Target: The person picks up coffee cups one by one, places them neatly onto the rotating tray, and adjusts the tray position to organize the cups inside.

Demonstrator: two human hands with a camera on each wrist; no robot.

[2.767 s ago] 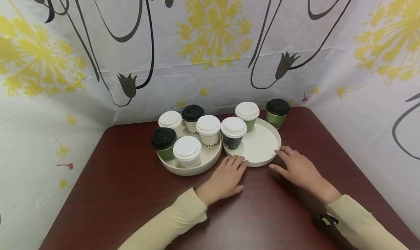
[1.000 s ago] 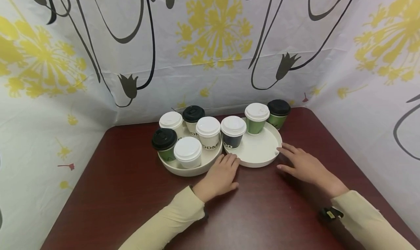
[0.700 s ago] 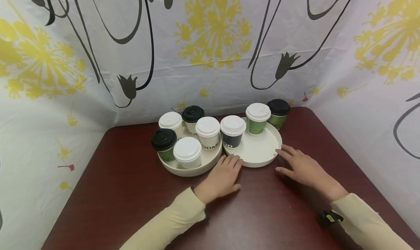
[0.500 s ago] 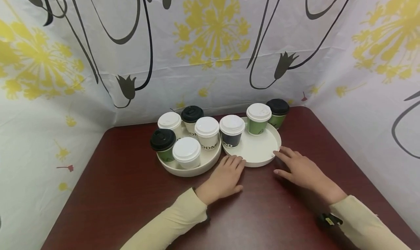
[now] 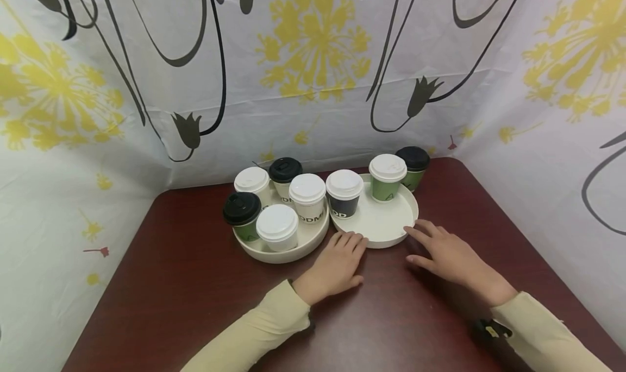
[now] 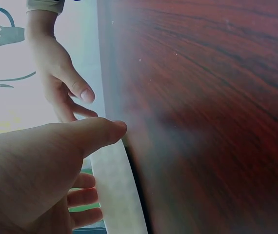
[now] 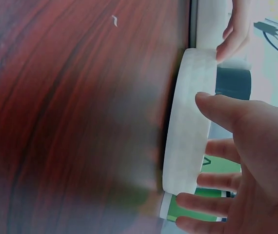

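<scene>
A round white tray (image 5: 383, 222) lies on the dark red table. It bears a dark paper cup (image 5: 344, 203) and a green paper cup (image 5: 385, 188), both with white lids. My left hand (image 5: 335, 266) has its fingertips on the tray's front left rim, fingers nearly straight, thumb out to the side. At the right rim is my right hand (image 5: 447, 255). In the right wrist view its fingers (image 7: 219, 180) spread loosely along the tray wall (image 7: 190, 126), and the thumb lies over the wall; firm contact is hard to tell.
On the left, touching or nearly touching the first tray, a second round tray (image 5: 279, 258) holds several lidded paper cups. A green cup with a black lid (image 5: 413, 168) stands on the table behind the right tray. Patterned cloth (image 5: 313, 133) hangs around the table.
The right tray has turned clockwise seen from above: its green cup has shifted right and its dark cup slightly back. Both hands have slid a little along the rim.
</scene>
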